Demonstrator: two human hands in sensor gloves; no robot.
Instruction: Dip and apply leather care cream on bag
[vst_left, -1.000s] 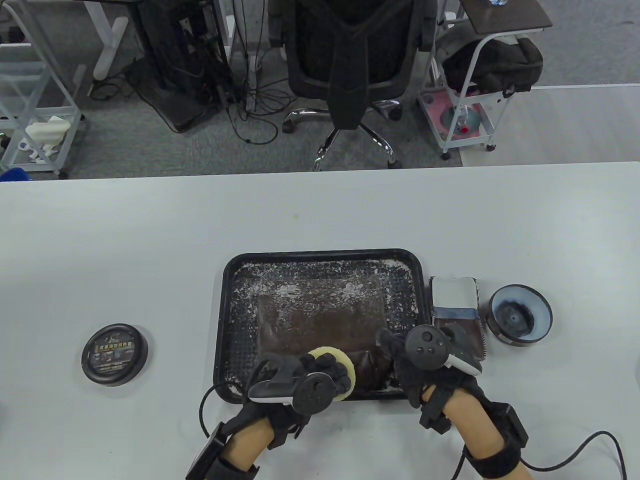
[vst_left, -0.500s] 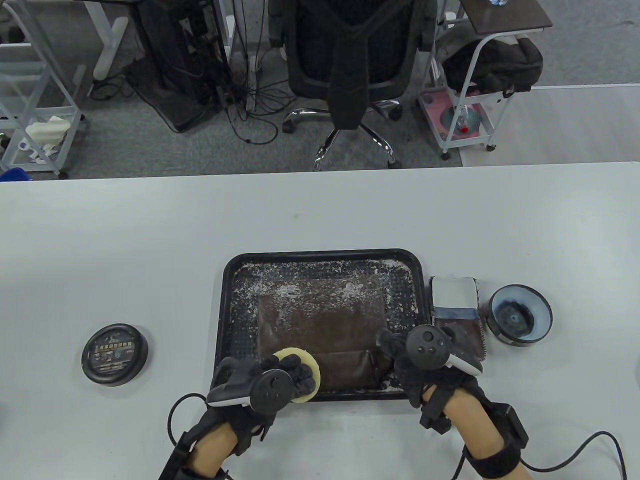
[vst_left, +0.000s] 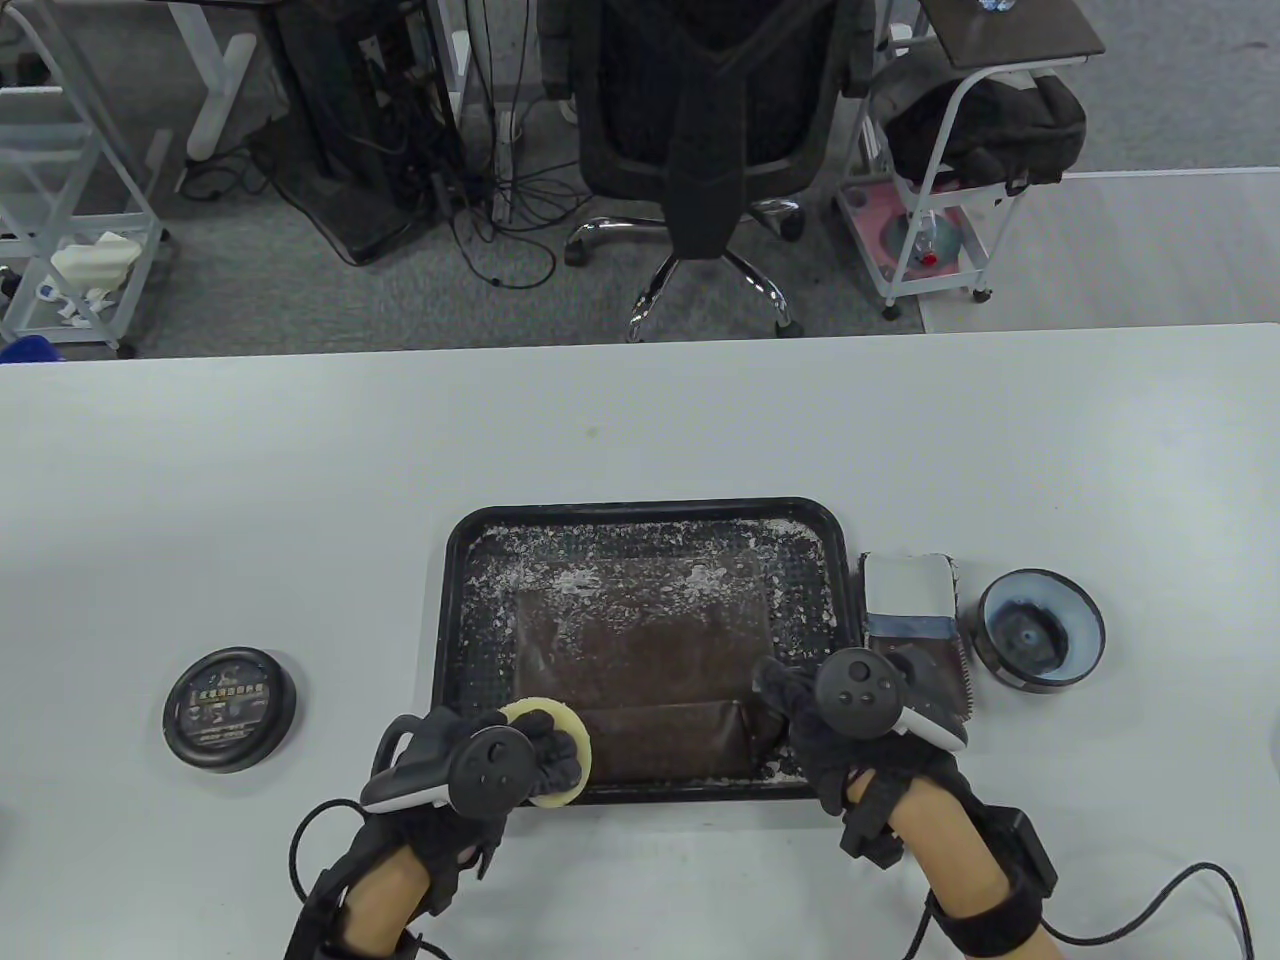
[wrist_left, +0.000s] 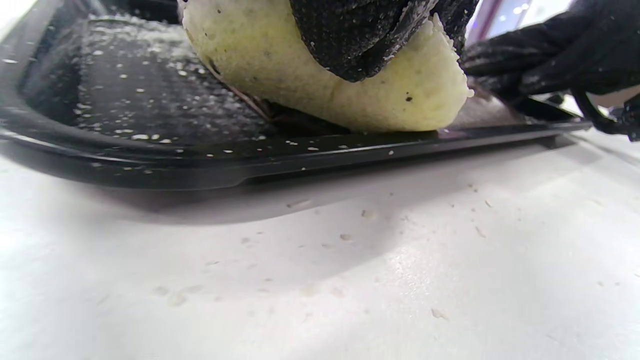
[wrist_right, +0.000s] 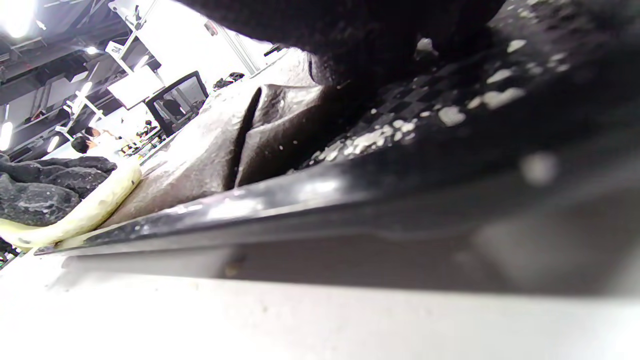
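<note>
A flat brown leather bag (vst_left: 640, 655) lies in a black tray (vst_left: 640, 512) dusted with white flecks. My left hand (vst_left: 548, 757) grips a round pale yellow sponge (vst_left: 528, 712) at the tray's near left corner, at the bag's near left edge. In the left wrist view the sponge (wrist_left: 350, 95) bends under my fingers (wrist_left: 370, 35) and touches the tray rim (wrist_left: 250, 160). My right hand (vst_left: 790, 705) presses straight fingers on the bag's near right corner. The right wrist view shows the bag's folded edge (wrist_right: 210, 145). The open cream jar (vst_left: 1040, 630) stands right of the tray.
The jar's black lid (vst_left: 230, 708) lies on the table at the left. A small white and brown item (vst_left: 908, 610) sits between tray and jar. An office chair (vst_left: 700, 130) and carts stand beyond the table's far edge.
My left hand has slid the sponge leftward along the bag's near edge, from its middle to the tray's near left corner. The right hand has stayed in place.
</note>
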